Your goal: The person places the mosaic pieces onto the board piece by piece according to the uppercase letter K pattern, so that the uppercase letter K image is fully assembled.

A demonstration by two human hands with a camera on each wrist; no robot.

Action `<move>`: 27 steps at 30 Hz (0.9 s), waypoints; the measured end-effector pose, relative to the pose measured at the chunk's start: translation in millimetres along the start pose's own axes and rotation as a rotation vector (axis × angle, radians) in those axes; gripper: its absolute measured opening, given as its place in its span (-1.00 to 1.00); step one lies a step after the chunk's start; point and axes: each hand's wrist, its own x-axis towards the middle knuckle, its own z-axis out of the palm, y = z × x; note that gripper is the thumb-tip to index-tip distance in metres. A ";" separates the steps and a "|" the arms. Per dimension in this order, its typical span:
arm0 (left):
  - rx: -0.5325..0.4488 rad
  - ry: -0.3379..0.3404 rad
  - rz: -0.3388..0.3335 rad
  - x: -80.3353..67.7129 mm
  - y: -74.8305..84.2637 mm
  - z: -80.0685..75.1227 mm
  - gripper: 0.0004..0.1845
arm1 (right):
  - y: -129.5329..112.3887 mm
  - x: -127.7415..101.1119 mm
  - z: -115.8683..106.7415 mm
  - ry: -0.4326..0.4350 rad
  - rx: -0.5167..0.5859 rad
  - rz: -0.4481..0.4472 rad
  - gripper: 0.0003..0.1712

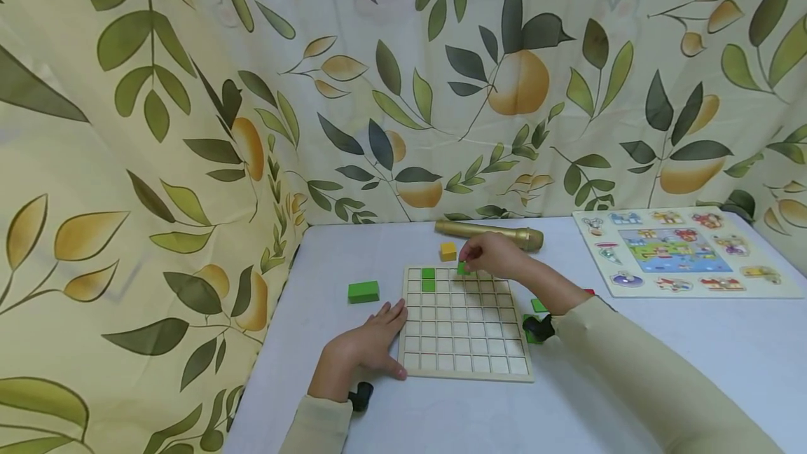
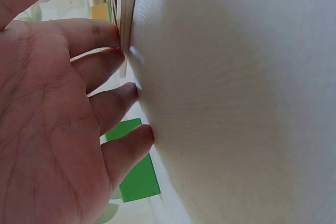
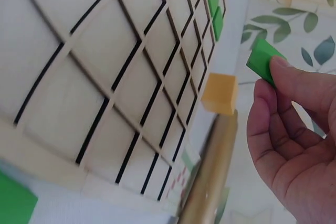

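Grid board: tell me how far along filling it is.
Done: two green squares sit in the grid board's top-left cells. In hand: the right hand pinches a small green block over the top row, while the left hand rests flat against the board's left edge. Left: nearly every cell is bare; a yellow cube and a green block wait on the table.

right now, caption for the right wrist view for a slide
Right hand pinches a green block beside the grid board, near a yellow cube.
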 end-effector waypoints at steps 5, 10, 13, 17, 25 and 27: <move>-0.001 -0.002 0.007 -1.2 0.5 0.3 0.23 | -7.1 5.8 9.9 -0.011 0.026 -0.005 -0.93; 0.010 -0.001 0.008 -1.5 0.8 -0.6 0.23 | -12.3 9.1 15.9 -0.008 0.042 -0.018 -0.91; 0.006 -0.001 0.005 -1.3 0.6 -1.3 0.23 | -12.2 12.7 21.4 -0.004 0.047 -0.036 -0.90; -0.009 -0.008 -0.004 -0.9 -0.5 0.3 0.23 | -11.2 17.0 31.9 -0.026 0.068 -0.033 -0.90; -0.006 -0.001 0.002 -0.1 -1.3 0.5 0.22 | -18.2 21.7 43.6 -0.038 0.041 -0.024 -0.93; -0.004 -0.003 0.002 -0.2 -1.5 0.1 0.22 | -19.8 22.2 46.2 -0.043 0.034 -0.014 -0.93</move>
